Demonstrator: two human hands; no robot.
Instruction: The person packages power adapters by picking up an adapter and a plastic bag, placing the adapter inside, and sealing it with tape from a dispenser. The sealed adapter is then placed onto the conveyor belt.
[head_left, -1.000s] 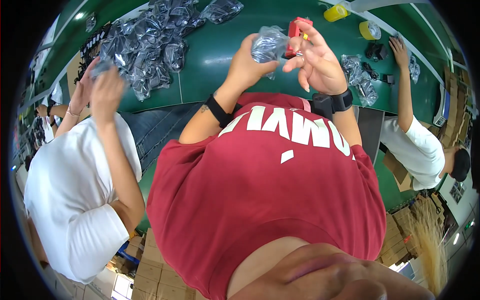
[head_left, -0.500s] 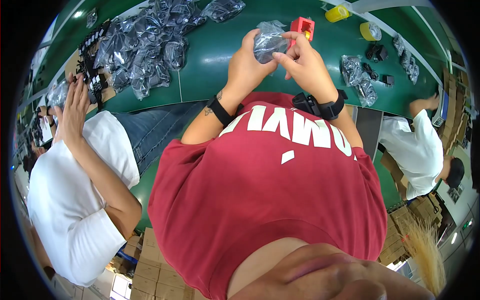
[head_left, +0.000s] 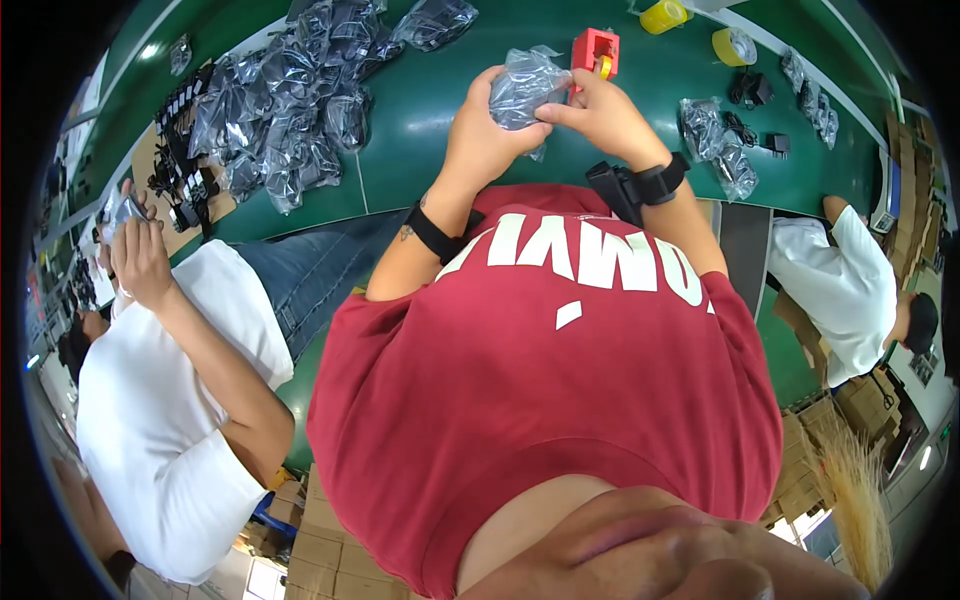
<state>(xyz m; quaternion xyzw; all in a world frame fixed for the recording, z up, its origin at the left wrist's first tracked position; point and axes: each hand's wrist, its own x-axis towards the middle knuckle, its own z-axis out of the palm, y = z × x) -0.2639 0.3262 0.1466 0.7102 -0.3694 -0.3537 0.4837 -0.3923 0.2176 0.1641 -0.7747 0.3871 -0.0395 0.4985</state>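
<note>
A clear plastic bag with something dark inside (head_left: 524, 90) is held up over the green table, between my two hands. My left hand (head_left: 482, 132) wraps round its left side and underside. From the right, my right hand (head_left: 604, 116) grips the bag's edge with thumb and fingers. What exactly lies inside the bag is hard to make out through the shiny, crumpled film. Just beyond my right hand stands a red tape dispenser (head_left: 597, 48) with yellow tape.
A large heap of similar bags (head_left: 275, 110) covers the left of the green table (head_left: 420, 130). Black adapters with cables (head_left: 185, 180) lie beyond it. At right are bagged items (head_left: 715, 145), a loose adapter (head_left: 776, 144) and yellow tape rolls (head_left: 664, 16). Co-workers in white sit either side.
The bag and both my hands have shifted slightly left in the picture. My right fingers have closed in on the bag's edge. The left co-worker's hands have come together round a small item.
</note>
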